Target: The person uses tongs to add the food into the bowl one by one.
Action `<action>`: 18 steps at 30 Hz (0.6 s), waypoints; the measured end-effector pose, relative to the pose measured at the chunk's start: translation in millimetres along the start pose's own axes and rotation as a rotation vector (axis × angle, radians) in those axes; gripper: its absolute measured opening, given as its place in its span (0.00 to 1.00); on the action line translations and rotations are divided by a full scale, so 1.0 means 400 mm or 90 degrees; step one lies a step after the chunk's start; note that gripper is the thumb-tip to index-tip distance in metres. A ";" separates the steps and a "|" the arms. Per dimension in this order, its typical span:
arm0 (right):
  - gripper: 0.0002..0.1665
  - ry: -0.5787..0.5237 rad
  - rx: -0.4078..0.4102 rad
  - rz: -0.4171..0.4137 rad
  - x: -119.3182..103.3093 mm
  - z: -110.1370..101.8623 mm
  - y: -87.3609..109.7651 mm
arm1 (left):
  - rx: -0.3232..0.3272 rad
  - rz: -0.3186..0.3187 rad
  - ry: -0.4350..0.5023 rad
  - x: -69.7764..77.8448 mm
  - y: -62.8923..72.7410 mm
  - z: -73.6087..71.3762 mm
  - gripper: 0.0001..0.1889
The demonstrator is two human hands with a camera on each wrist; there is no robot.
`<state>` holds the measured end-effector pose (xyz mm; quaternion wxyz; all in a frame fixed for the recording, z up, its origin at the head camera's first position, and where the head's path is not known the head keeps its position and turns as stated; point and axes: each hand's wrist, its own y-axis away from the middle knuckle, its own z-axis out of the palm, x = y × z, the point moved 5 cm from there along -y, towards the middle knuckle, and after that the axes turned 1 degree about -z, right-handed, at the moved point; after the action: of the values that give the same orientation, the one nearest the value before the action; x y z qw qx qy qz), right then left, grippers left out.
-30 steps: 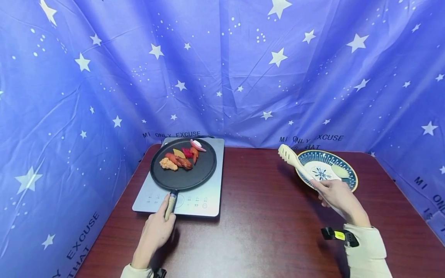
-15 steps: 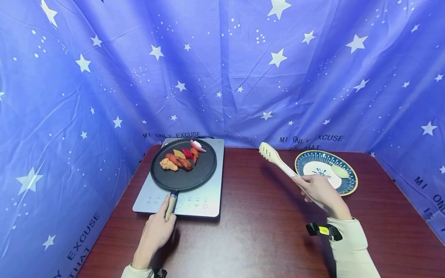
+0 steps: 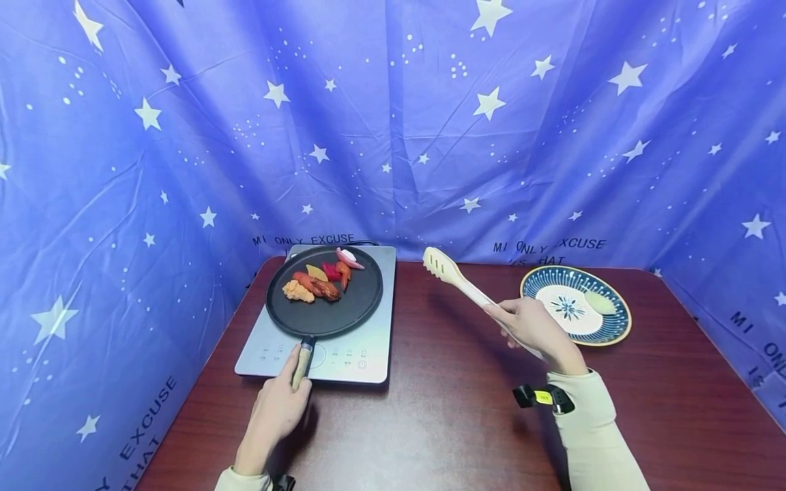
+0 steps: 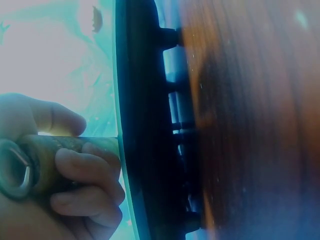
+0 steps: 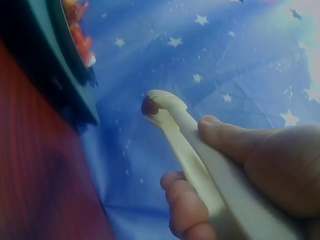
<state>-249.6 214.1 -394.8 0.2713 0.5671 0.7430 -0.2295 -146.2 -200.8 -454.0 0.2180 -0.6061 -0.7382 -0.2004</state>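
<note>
My left hand [image 3: 276, 406] grips the handle [image 3: 301, 365] of a flat black frying pan [image 3: 325, 320], its fingers wrapped round the handle in the left wrist view. Several food pieces lie in the pan, among them a golden fried lump [image 3: 297, 291] and a brown chicken wing [image 3: 325, 288]. My right hand [image 3: 537, 331] holds cream-coloured tongs [image 5: 192, 135], thumb on one arm and fingers round the other. The slotted head of the tongs points left, over the table between pan and plate. A brownish patch shows between the tong tips in the right wrist view; I cannot tell what it is.
Under the pan is a silver induction cooktop [image 3: 368, 341]. A blue-and-white patterned plate [image 3: 568, 307] at the right bears a pale green oval piece [image 3: 599, 303]. Blue star-printed curtain [image 3: 393, 136] encloses the back and sides of the dark red table [image 3: 430, 409].
My right hand has carried the tongs leftward, from over the plate to the middle of the table. My left hand and the pan have stayed in place.
</note>
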 end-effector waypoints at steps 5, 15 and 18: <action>0.25 0.019 -0.022 -0.029 -0.045 0.025 -0.015 | -0.001 0.001 -0.005 -0.002 0.000 0.002 0.36; 0.21 -0.002 -0.056 -0.058 -0.119 0.081 -0.033 | 0.002 0.003 0.000 0.000 -0.003 0.003 0.36; 0.21 0.001 -0.063 -0.070 -0.133 0.093 -0.037 | 0.002 0.003 0.000 -0.002 -0.003 0.004 0.36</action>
<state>-247.3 148.1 -386.7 0.2855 0.5116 0.7835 -0.2071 -147.3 -200.9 -456.0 0.2193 -0.6074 -0.7371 -0.1992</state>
